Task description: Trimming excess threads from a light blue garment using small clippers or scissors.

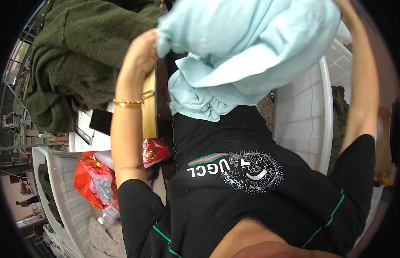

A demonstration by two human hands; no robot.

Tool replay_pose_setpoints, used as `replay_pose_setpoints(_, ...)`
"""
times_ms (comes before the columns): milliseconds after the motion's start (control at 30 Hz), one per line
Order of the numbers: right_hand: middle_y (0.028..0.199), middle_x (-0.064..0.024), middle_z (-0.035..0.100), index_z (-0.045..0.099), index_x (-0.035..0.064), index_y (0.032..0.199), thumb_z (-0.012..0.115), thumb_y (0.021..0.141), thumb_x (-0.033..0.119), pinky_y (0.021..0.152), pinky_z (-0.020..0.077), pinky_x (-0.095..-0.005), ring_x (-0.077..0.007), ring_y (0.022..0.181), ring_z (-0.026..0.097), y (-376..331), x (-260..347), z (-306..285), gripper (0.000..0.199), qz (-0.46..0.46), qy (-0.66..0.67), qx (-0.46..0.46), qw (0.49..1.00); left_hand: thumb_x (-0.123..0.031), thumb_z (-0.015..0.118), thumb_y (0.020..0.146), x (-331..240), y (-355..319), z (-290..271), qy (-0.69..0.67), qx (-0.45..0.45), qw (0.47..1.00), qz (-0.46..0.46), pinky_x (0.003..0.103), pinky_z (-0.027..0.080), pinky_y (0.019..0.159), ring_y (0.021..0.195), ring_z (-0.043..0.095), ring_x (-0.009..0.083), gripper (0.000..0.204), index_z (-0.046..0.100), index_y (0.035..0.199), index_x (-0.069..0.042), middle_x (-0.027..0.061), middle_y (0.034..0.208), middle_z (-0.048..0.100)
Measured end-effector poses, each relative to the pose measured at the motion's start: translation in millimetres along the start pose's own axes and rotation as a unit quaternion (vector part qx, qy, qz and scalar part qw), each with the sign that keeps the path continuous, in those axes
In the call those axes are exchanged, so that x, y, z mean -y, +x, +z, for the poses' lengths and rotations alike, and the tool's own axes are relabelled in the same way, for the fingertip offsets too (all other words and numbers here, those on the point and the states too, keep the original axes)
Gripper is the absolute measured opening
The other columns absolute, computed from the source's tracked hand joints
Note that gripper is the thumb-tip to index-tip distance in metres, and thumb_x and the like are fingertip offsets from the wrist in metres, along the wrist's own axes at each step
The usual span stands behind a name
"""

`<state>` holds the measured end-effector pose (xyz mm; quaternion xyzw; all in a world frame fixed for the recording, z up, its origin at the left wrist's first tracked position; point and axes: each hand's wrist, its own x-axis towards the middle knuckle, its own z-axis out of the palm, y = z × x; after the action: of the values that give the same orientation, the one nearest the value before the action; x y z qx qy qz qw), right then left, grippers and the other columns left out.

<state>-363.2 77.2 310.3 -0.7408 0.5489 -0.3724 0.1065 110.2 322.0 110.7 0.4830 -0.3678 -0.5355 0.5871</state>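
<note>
So the pale blue cloth (247, 47) is up in the air right in front of the chest, bunched and hanging in loose folds over the black shirt (251, 180). Left hand (144, 51) is closed tight on a corner or edge of it at the upper left, fingers buried in the fabric. The right hand is up past the top right of the picture; only the forearm (363, 86) shows, running up behind the cloth, so I honestly can't tell how it's gripping.

Handling-wise, this looks soft and floppy, light enough to hold up with no strain, and not slippery or breakable at all. It sags wherever it isn't pinched, so my guess is that edges or corners are the places to grab; a hold in the middle would probably just give you a wad.

Around it: a dark green fleece (75, 64) heaped to the left, a red bag (94, 180) lower left, and white laundry baskets (303, 112) on both sides.
</note>
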Motion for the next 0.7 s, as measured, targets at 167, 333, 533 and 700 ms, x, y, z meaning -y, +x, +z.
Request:
replay_pose_setpoints(167,0.077,-0.0045,0.071,0.076,-0.0043,0.091,0.076,0.082,0.025,0.066,0.0498,-0.0287,-0.014,0.07,0.063,-75,-40,93,0.031,0.003,0.1,0.123,0.987,-0.006,0.073,0.088,47,-51,36,0.004,-0.091,0.995,-0.051,0.027,0.057,0.079,0.088,0.07,0.0154,0.028,0.068,0.114,0.004,0.0097,0.102,0.072)
replay_pose_setpoints(333,0.097,-0.0071,0.073,0.073,-0.0013,0.107,0.071,0.09,0.011,0.074,0.0533,-0.0263,-0.0121,0.085,0.066,-158,23,144,0.022,-0.034,0.259,0.368,0.892,-0.007,0.075,0.087,54,-70,42,0.149,-0.056,0.987,0.015,0.022,0.052,0.073,0.083,0.067,0.0097,0.026,0.07,0.11,0.005,0.007,0.093,0.073)
replay_pose_setpoints(533,0.096,-0.0051,0.074,0.074,0.0017,0.108,0.07,0.087,0.005,0.075,0.0521,-0.0238,-0.0095,0.083,0.065,-250,70,206,0.021,-0.231,0.343,0.487,0.769,-0.004,0.071,0.091,69,-82,64,0.093,-0.091,0.988,0.083,0.019,0.05,0.076,0.082,0.063,0.0054,0.024,0.069,0.113,0.003,0.0031,0.093,0.071)
replay_pose_setpoints(700,0.098,-0.0065,0.072,0.075,0.0016,0.106,0.067,0.086,0.001,0.079,0.0521,-0.0263,-0.014,0.091,0.066,-267,67,238,0.021,-0.181,0.397,0.499,0.749,-0.004,0.071,0.091,79,-81,76,0.117,-0.098,0.983,0.097,0.019,0.05,0.07,0.078,0.062,0.0043,0.022,0.07,0.112,0.002,0.0025,0.092,0.07)
